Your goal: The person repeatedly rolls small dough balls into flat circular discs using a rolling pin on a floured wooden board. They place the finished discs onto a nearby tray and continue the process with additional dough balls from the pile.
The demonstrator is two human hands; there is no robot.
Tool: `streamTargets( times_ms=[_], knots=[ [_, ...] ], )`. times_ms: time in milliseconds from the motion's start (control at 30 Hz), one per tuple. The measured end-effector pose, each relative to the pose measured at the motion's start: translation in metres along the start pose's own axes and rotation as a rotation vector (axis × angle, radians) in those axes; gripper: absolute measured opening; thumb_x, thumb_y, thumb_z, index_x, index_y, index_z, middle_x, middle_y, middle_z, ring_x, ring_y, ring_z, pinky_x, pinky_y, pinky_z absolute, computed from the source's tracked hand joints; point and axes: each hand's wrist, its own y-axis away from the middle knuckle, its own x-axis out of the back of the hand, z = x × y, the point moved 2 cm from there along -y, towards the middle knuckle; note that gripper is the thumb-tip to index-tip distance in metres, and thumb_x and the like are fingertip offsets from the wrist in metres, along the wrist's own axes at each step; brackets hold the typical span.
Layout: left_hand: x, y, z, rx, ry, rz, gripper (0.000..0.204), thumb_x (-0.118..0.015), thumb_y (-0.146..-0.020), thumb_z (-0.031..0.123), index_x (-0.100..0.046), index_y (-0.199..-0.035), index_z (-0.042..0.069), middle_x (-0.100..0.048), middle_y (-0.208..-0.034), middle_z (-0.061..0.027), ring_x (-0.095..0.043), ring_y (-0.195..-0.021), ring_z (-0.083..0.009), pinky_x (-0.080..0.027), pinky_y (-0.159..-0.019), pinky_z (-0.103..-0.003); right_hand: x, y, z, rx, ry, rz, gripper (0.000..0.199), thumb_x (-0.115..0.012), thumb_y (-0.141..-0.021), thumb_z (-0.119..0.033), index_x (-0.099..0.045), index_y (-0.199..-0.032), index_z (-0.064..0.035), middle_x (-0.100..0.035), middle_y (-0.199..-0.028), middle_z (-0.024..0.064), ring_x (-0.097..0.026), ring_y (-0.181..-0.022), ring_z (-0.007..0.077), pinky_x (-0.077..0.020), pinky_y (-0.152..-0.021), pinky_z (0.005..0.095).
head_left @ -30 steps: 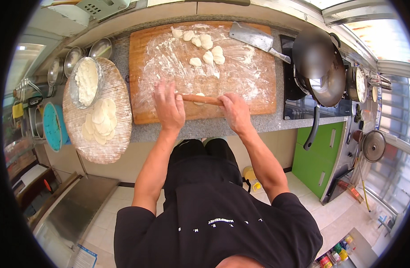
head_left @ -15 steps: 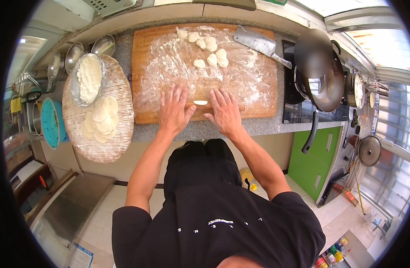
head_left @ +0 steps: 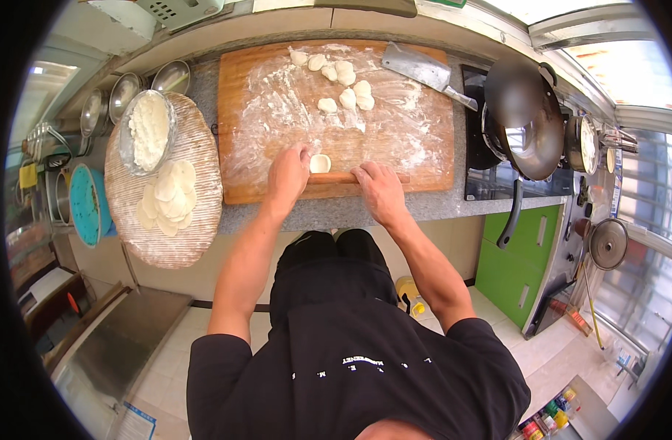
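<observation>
A thin wooden rolling pin point(head_left: 334, 177) lies crosswise near the front of the floured wooden board point(head_left: 241, 88). My left hand point(head_left: 289, 173) closes over its left end, fingers curled, their tips just left of the dough. My right hand point(head_left: 381, 192) has its fingers bent round the pin's right part, with the tip sticking out beyond it. Between the hands, a small flattened dough piece point(head_left: 320, 163) lies against the far side of the pin. Several floured dough lumps point(head_left: 345, 98) rest farther back on the board.
On the left, a round ridged board point(head_left: 131, 235) carries stacked dough wrappers point(head_left: 171, 196) and a bowl of flour point(head_left: 147, 132). A cleaver point(head_left: 416, 67) lies at the board's back right, its handle toward the stove. A black wok point(head_left: 534, 147) stands there, handle projecting forward.
My hands have gone from spread flat on the rolling pin to curled round it. The dough between them looks wider and now shows beyond the pin.
</observation>
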Motion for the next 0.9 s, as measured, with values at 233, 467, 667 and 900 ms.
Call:
streamTargets(
  times_ms=[233, 467, 667, 900],
  knots=[
    [-0.013, 0.028, -0.02, -0.189, -0.439, 0.433, 0.059, -0.06, -0.107, 0.036, -0.053, -0.157, 0.006, -0.044, -0.166, -0.0231, -0.04, -0.154, -0.0391, -0.027, -0.13, -0.058, -0.012, -0.027, -0.015, 0.052, 0.066, -0.081, 0.05, -0.059, -0.103, -0.02, -0.059, -0.152, -0.0076, -0.058, -0.151, 0.0135, -0.052, -0.144, 0.0324, -0.0419, -0.119, 0.045],
    [0.009, -0.065, -0.022, -0.227, -0.35, 0.551, 0.074, -0.039, -0.113, 0.054, -0.034, -0.169, 0.005, -0.035, -0.174, -0.021, -0.025, -0.164, -0.0402, -0.016, -0.135, -0.058, -0.03, -0.133, 0.007, -0.061, 0.248, 0.042, 0.088, -0.05, -0.106, -0.064, -0.037, -0.168, -0.0028, -0.035, -0.176, 0.0172, -0.032, -0.163, 0.0346, -0.0235, -0.133, 0.0528],
    [-0.021, 0.0, -0.055, -0.283, -0.36, 0.403, 0.078, -0.039, -0.111, 0.062, -0.04, -0.167, 0.008, -0.04, -0.17, -0.0213, -0.033, -0.16, -0.0407, -0.023, -0.133, -0.058, -0.028, -0.06, -0.024, -0.071, 0.237, -0.162, 0.09, -0.053, -0.106, -0.061, -0.032, -0.169, -0.0011, -0.03, -0.178, 0.0166, -0.029, -0.164, 0.0336, -0.0233, -0.133, 0.0549],
    [0.014, 0.016, -0.01, -0.665, -0.21, -0.078, 0.065, -0.088, -0.087, 0.027, -0.064, -0.145, 0.009, -0.061, -0.147, -0.0141, -0.061, -0.132, -0.0372, -0.052, -0.109, -0.045, -0.02, -0.047, -0.018, -0.051, 0.069, -0.158, 0.075, -0.074, -0.095, -0.036, -0.047, -0.158, -0.0047, -0.051, -0.157, 0.0152, -0.047, -0.148, 0.0349, -0.0394, -0.122, 0.0473]
  ],
)
